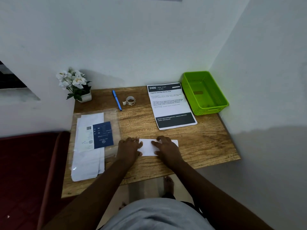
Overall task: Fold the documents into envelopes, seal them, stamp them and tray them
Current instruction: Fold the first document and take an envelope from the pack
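Both hands (147, 146) press flat, fingers spread, on white folded paper (147, 147).

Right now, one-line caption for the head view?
Both hands, left hand and right hand, press a folded white paper flat on the wooden desk.

Tray (216, 107) right of sheet (171, 107), seemingly touching; pen (117, 100) left

Bare desk (207, 143) is lying open right of the folded paper (147, 147); a printed sheet (171, 107) is blocking the way to the green tray (205, 92), the envelope pack (93, 143) crowding the left
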